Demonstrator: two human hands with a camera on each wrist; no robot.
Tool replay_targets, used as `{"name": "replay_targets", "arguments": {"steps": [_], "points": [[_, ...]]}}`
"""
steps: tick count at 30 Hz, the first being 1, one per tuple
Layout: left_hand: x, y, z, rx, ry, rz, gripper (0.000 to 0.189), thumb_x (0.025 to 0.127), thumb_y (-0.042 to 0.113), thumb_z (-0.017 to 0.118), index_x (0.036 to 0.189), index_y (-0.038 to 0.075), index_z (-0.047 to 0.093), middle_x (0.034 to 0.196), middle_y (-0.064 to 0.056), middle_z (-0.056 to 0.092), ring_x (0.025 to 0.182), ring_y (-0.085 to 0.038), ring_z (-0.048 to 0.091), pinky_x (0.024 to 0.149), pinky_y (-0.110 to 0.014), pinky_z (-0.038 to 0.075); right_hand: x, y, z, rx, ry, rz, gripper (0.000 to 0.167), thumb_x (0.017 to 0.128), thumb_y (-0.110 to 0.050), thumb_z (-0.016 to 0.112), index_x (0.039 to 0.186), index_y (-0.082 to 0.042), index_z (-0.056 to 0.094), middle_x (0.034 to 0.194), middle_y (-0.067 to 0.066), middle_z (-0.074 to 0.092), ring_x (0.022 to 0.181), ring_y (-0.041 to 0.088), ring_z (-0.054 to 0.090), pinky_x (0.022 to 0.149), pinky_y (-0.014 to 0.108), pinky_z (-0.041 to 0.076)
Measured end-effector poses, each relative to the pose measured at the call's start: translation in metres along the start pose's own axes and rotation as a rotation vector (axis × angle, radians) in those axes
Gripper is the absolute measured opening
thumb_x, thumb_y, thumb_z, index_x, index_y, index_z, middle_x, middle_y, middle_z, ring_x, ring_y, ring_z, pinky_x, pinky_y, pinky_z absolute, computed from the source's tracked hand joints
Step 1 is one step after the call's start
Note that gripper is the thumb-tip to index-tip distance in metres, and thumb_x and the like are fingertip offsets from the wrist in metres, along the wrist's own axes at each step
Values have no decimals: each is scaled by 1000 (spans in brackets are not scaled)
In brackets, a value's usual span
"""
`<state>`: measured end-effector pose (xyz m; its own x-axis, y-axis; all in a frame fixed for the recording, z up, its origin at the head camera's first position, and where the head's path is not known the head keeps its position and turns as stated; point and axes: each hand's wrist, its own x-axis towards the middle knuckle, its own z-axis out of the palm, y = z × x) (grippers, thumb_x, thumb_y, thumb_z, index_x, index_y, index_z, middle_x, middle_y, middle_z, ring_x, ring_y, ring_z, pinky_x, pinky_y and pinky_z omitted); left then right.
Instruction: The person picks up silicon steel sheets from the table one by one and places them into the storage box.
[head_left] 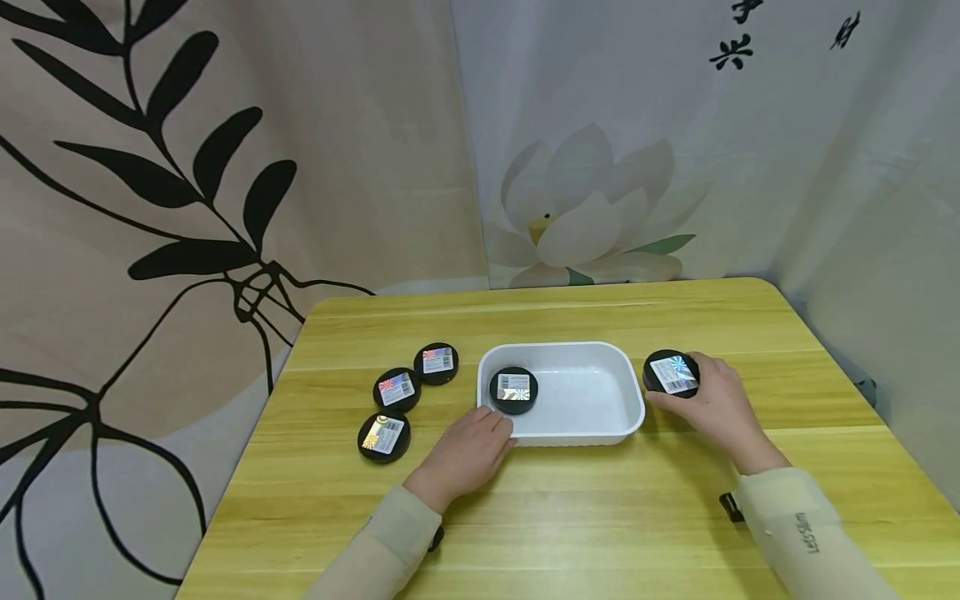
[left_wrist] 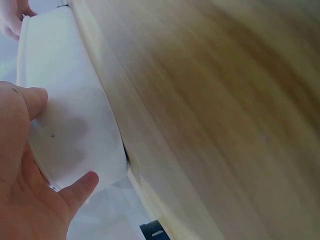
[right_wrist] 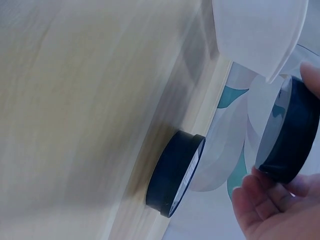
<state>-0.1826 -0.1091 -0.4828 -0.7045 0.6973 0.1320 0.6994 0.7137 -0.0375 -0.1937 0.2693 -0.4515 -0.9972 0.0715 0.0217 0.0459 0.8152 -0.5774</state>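
My left hand point(head_left: 468, 450) holds the near left corner of a white plastic tray point(head_left: 585, 392). In the left wrist view, the thumb and one finger lie against the outer wall. One round black container point(head_left: 513, 390) with a label lies inside the tray at its left end. To the right of the tray, my right hand point(head_left: 716, 404) grips another round black container point(head_left: 671, 373) by its edge. The right wrist view shows this one raised and tilted, with a further black container point(right_wrist: 175, 175) standing on the table below it.
Left of the tray, several more labelled round black containers lie on the wooden table point(head_left: 600, 517): a far one point(head_left: 437, 363), a middle one point(head_left: 396, 389) and a near one point(head_left: 384, 437). A printed curtain point(head_left: 375, 167) hangs behind the table.
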Motion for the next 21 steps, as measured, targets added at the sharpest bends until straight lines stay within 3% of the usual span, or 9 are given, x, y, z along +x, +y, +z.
{"name": "replay_targets", "arguments": {"steps": [21], "points": [[-1,-1,3,-15,35,12,24,108,33,45,95,14,52,93,2,58,92,-17,53,87,-31,48,7,-18,6,22,-16,-56,100,79,-56,81,144,9,40,134,32,52,122,48,45,99,65,40]]}}
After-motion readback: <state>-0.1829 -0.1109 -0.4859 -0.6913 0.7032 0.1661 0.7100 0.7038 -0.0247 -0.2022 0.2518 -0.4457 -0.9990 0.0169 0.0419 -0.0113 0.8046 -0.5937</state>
